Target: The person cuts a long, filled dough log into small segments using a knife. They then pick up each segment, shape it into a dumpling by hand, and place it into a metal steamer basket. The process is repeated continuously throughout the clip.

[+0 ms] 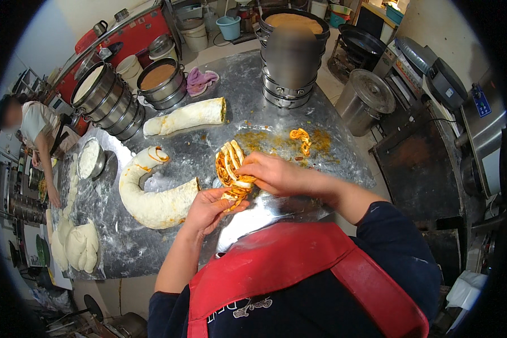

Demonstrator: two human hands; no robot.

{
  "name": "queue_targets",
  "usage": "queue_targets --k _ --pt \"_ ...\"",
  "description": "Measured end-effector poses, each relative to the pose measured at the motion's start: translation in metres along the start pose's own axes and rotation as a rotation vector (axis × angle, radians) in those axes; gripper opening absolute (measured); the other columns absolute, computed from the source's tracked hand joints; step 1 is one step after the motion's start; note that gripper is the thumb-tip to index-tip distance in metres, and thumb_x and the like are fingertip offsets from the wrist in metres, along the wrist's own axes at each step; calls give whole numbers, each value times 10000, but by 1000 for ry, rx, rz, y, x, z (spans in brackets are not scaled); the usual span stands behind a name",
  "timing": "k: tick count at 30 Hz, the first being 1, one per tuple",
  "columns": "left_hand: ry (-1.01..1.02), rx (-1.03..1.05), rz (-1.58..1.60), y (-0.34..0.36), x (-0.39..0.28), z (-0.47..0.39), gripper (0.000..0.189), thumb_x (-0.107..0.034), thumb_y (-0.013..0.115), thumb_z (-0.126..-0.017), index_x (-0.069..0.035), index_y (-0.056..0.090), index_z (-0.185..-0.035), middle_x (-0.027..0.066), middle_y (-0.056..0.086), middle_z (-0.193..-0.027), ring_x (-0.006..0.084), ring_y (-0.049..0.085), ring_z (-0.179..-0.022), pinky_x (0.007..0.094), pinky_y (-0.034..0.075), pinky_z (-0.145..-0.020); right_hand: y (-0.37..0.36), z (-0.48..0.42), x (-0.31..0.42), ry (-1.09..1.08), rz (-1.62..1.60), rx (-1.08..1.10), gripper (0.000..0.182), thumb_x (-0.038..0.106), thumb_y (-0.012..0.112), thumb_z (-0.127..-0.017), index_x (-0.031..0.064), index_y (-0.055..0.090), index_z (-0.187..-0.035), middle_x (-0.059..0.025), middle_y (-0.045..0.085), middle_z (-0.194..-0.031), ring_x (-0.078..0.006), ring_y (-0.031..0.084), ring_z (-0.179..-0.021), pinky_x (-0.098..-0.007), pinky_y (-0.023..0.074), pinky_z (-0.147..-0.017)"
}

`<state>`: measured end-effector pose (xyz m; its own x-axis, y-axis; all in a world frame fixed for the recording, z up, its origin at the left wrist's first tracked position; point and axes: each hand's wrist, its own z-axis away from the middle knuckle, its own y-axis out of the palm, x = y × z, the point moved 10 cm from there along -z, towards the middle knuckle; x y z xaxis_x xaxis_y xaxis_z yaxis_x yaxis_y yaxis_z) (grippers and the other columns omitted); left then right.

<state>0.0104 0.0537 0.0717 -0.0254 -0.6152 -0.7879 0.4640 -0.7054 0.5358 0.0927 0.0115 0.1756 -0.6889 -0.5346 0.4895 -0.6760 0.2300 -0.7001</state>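
Observation:
Between my two hands is a twisted piece of layered dough [240,188] smeared with an orange filling. My left hand [209,209] grips its lower end, and my right hand [274,173] pinches its upper right side. Just beyond, cut slices of filled dough [229,158] lie on the metal table, their far ends showing pale and orange layers. A thick filled dough roll [145,207] curves in a U to the left of my hands. Farther back rests a straight dough roll [186,116] with greenish filling at its cut end. A small filled scrap [302,140] sits to the right.
Stacked steamers [289,91] stand at the table's far edge, and more steamers [118,112] at the far left. A metal bowl of flour [91,158], plain dough [82,247] and a purple cloth [201,81] are on the metal table [245,88]. Another person [42,131] works at the left.

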Motion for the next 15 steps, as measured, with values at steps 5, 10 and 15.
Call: queue_targets --k 5,10,15 --pt "7 94 70 9 -2 -1 309 -21 572 -763 94 505 -1042 193 574 -972 259 594 -851 337 488 -779 -1 -2 3 15 110 -84 316 5 558 -688 33 502 -998 -138 490 -933 -294 530 -837 -343 452 -698" --pt "134 -3 -154 -9 -11 -6 282 -11 586 -757 42 543 -1031 124 595 -902 149 572 -747 224 463 -685 2 1 -10 121 118 -142 308 2 558 -688 34 501 -989 -139 485 -924 -310 534 -821 -346 455 -700" --pt "126 -60 -46 -10 -13 -10 202 1 586 -754 24 567 -954 71 591 -810 97 527 -630 191 431 -570 13 1 -30 198 -70 -276 358 -28 546 -655 8 513 -1010 -152 494 -978 -283 530 -864 -310 445 -706"
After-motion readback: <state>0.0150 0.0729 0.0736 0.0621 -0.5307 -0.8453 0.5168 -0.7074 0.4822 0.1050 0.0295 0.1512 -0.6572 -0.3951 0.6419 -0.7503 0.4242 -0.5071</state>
